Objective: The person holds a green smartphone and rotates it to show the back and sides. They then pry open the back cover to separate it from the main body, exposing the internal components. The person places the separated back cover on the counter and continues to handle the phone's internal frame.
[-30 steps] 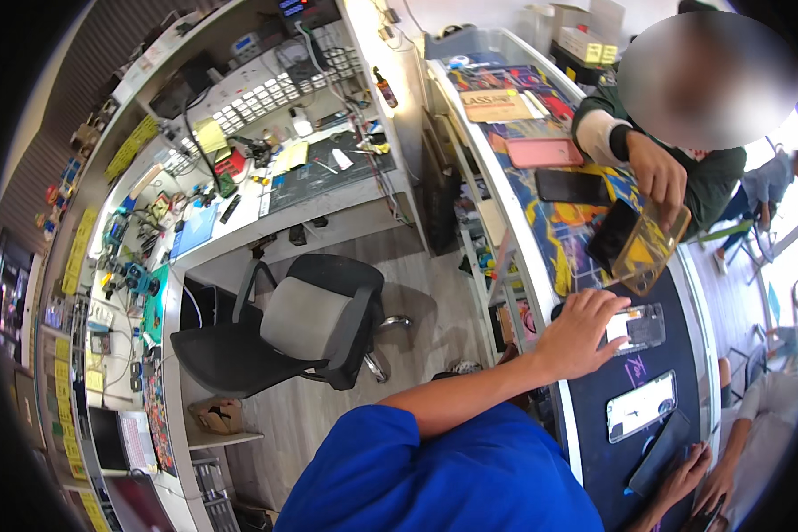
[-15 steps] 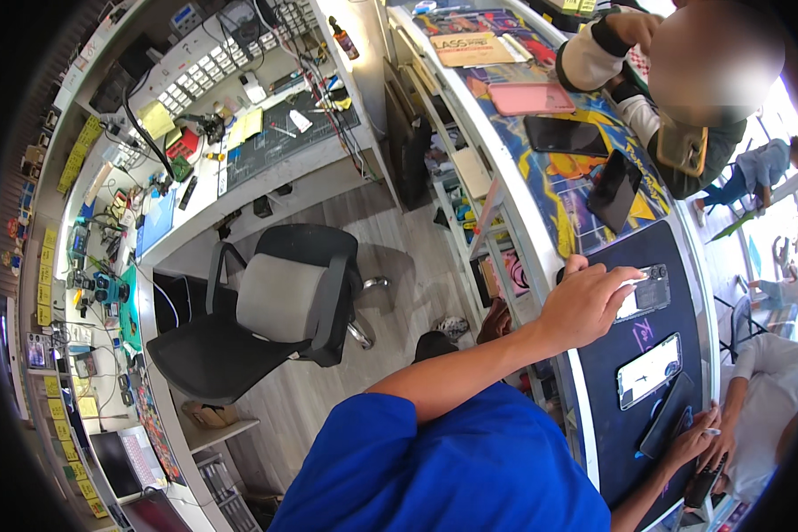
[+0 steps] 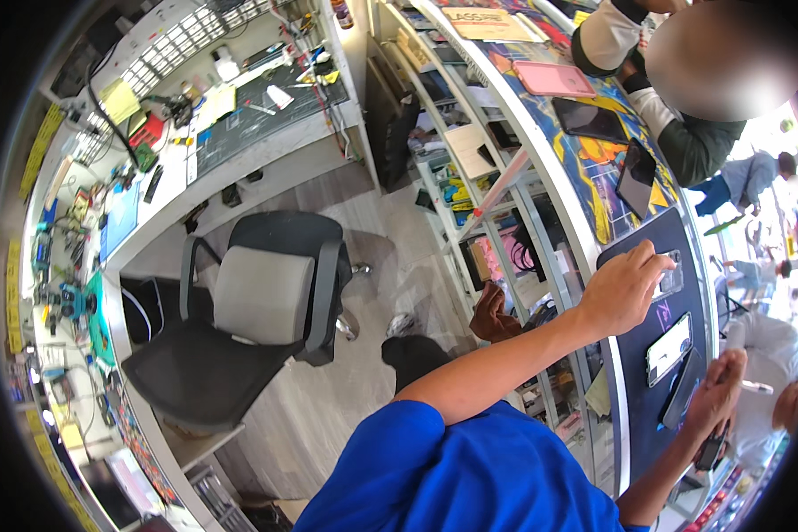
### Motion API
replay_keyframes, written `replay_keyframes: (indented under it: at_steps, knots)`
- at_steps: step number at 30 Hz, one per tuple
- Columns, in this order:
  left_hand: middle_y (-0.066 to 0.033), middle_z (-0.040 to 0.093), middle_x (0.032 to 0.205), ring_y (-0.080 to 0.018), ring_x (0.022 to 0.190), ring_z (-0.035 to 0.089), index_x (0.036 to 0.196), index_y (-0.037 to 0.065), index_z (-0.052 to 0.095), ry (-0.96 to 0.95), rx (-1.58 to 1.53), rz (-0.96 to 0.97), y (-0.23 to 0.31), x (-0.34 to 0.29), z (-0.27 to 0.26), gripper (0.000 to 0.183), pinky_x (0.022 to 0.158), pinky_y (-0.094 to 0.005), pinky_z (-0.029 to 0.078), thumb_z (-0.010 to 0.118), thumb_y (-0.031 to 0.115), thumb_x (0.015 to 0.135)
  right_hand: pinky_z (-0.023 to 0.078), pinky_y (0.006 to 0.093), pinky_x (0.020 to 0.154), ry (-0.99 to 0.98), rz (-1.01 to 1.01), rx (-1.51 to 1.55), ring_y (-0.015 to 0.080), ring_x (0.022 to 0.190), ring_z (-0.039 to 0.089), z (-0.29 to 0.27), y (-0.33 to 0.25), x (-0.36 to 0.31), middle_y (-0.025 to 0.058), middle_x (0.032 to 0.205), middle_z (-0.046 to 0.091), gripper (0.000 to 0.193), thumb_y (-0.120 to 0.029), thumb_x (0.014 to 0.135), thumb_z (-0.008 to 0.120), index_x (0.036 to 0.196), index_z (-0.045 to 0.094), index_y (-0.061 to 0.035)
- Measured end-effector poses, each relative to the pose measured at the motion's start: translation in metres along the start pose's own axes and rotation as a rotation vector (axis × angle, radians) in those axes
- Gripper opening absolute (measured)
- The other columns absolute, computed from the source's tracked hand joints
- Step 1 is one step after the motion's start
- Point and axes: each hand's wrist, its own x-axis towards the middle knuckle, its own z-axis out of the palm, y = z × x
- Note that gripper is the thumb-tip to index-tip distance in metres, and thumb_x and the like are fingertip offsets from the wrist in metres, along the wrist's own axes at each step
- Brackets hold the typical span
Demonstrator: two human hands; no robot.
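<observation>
My left hand (image 3: 628, 288) reaches across to the dark mat (image 3: 634, 390) on the counter. Its fingers are bent, with the tips at a clear phone case (image 3: 673, 280) that has a dark camera area; the hand covers part of it. My right hand (image 3: 716, 395), at the counter's far edge, is closed round a slim white pen-like stick (image 3: 757, 387). Between my hands lie a phone with a lit white screen (image 3: 668, 349) and a dark phone (image 3: 682, 399), close beside each other on the mat.
Farther along the counter are two dark phones (image 3: 590, 118) (image 3: 635, 179) and a pink phone case (image 3: 554, 79). A person (image 3: 700, 133) leans there; another in white (image 3: 754, 346) is opposite me. Behind me stand an office chair (image 3: 239, 310) and a cluttered workbench (image 3: 266, 115).
My view has shifted, and the counter sits farther right. My left hand now covers more of the clear case. My right hand has lifted away from the dark phone, raising the white stick.
</observation>
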Motion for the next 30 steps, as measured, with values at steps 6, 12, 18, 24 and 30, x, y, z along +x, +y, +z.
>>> replay_keyframes:
  at_steps: [6,12,18,24,30]
  knots:
    - [-0.0073,0.060,0.098,-0.0265,0.084,0.060,0.132,0.010,0.065,-0.035,-0.239,-0.017,-0.001,-0.015,-0.051,0.024,0.077,-0.0394,0.046,0.057,0.009,0.109,0.031,0.0220,0.055,0.082,0.085,0.211,0.0047,0.062,0.039,0.126,0.002,-0.040,0.0032,0.091,0.058,0.031,-0.032,0.117,0.057,0.106,0.063,-0.0035]
    - [-0.0056,0.069,0.108,-0.0149,0.103,0.063,0.140,0.007,0.064,0.136,-0.565,-0.421,-0.054,-0.103,-0.142,0.028,0.094,-0.0301,0.050,0.053,0.016,0.116,0.035,0.0285,0.052,0.454,0.272,0.336,0.0141,0.057,0.046,0.262,0.022,-0.054,0.0059,0.079,0.062,0.056,-0.052,0.116,0.046,0.104,0.070,-0.0025]
    - [-0.0121,0.072,0.132,-0.0238,0.127,0.065,0.134,0.005,0.069,0.083,-0.236,-0.968,-0.155,-0.212,-0.271,0.036,0.115,-0.0392,0.046,0.055,0.032,0.116,0.033,0.0295,0.054,0.286,0.190,0.078,0.0141,0.053,0.042,0.248,0.059,-0.061,0.0016,0.061,0.048,0.056,-0.055,0.116,0.046,0.100,0.068,-0.0066]
    - [-0.0116,0.074,0.130,-0.0265,0.124,0.066,0.129,0.004,0.075,0.167,0.145,-0.998,-0.193,-0.249,-0.351,0.038,0.115,-0.0411,0.046,0.055,0.032,0.114,0.037,0.0292,0.055,0.254,0.211,0.040,0.0116,0.060,0.051,0.236,0.073,-0.072,0.0020,0.070,0.060,0.046,-0.051,0.115,0.049,0.107,0.069,-0.0107]
    - [0.0050,0.051,0.089,-0.0069,0.076,0.042,0.142,0.008,0.069,0.388,-0.126,-1.046,-0.235,-0.230,-0.353,0.038,0.067,-0.0255,0.038,0.058,0.031,0.113,0.044,0.0277,0.057,0.270,0.303,0.176,0.0125,0.061,0.060,0.254,0.065,-0.049,0.0051,0.073,0.066,0.054,-0.054,0.115,0.046,0.104,0.070,-0.0061]
